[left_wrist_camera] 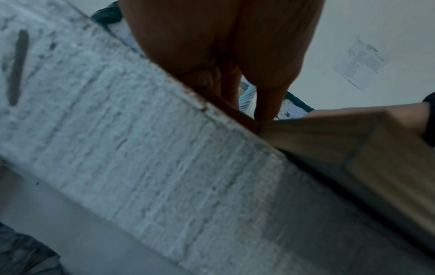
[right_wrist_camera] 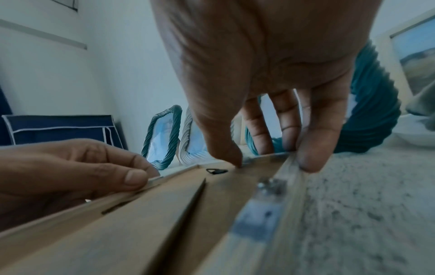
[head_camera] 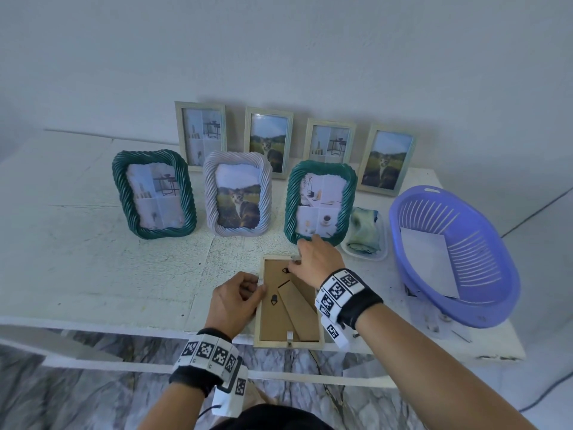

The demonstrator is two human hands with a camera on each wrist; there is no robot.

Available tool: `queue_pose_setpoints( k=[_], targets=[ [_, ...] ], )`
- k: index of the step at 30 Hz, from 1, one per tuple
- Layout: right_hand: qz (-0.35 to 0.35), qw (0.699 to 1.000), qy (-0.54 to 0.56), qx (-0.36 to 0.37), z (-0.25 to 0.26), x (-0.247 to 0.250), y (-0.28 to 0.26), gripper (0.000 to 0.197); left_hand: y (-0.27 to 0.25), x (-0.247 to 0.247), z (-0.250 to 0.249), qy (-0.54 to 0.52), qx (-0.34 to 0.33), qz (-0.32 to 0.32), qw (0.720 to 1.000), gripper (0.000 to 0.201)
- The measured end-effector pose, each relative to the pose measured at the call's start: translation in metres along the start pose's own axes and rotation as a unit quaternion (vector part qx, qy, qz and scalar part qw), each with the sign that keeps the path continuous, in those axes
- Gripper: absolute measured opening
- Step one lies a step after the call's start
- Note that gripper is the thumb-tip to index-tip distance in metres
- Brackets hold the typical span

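Observation:
A light wooden photo frame (head_camera: 291, 311) lies face down at the table's front edge, its brown backing board and fold-out stand facing up. My left hand (head_camera: 255, 285) grips the frame's left rail, fingers curled, with the thumb (right_wrist_camera: 135, 176) on a small metal tab. My right hand (head_camera: 297, 259) holds the far right corner: its thumb (right_wrist_camera: 231, 158) presses by a metal tab while the other fingers hook over the outer edge. The left wrist view shows my left hand (left_wrist_camera: 235, 89) against the frame (left_wrist_camera: 353, 148) from low down. What lies under the frame is hidden.
Three twisted-rim frames stand behind: green (head_camera: 154, 193), white (head_camera: 237, 197), green (head_camera: 321, 201). Several slim frames (head_camera: 268, 141) lean on the wall. To the right sit a white dish with a cloth (head_camera: 366, 237) and a purple basket (head_camera: 496, 299) holding paper.

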State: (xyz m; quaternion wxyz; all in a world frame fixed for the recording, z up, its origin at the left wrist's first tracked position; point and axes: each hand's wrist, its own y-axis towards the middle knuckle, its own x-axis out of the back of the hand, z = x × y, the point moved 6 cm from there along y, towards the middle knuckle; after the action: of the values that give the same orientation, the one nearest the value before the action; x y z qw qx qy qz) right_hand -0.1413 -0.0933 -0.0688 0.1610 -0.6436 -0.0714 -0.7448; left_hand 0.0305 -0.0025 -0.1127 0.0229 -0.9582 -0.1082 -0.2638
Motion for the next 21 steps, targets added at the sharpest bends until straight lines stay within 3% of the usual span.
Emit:
queue_pose_setpoints(
  k=[3,9,12,15,18,21],
  targets=[
    [0.009,0.999,-0.004,0.040,0.000,0.004,0.002,0.015,0.000,0.000,0.001,-0.005,0.003,0.003,1.000,0.013],
    [-0.011,0.998,0.035,0.057,-0.009,0.012,-0.009,0.020,0.001,-0.001,0.005,-0.016,0.016,0.002,1.000,0.015],
    [-0.038,0.993,0.072,0.081,-0.001,0.018,-0.038,0.022,0.001,-0.001,0.006,-0.018,0.019,0.007,1.000,0.018],
    [-0.004,0.987,0.105,0.125,0.015,0.012,-0.079,0.026,0.002,-0.002,0.007,-0.032,0.024,0.014,0.999,0.019],
    [0.020,0.986,0.066,0.152,0.028,-0.006,-0.115,0.037,0.002,-0.002,0.007,-0.038,0.029,0.016,0.999,0.019],
    [-0.019,0.989,0.024,0.144,0.033,-0.018,-0.133,0.042,0.002,-0.003,0.006,-0.042,0.033,0.017,0.998,0.019]
  ],
)
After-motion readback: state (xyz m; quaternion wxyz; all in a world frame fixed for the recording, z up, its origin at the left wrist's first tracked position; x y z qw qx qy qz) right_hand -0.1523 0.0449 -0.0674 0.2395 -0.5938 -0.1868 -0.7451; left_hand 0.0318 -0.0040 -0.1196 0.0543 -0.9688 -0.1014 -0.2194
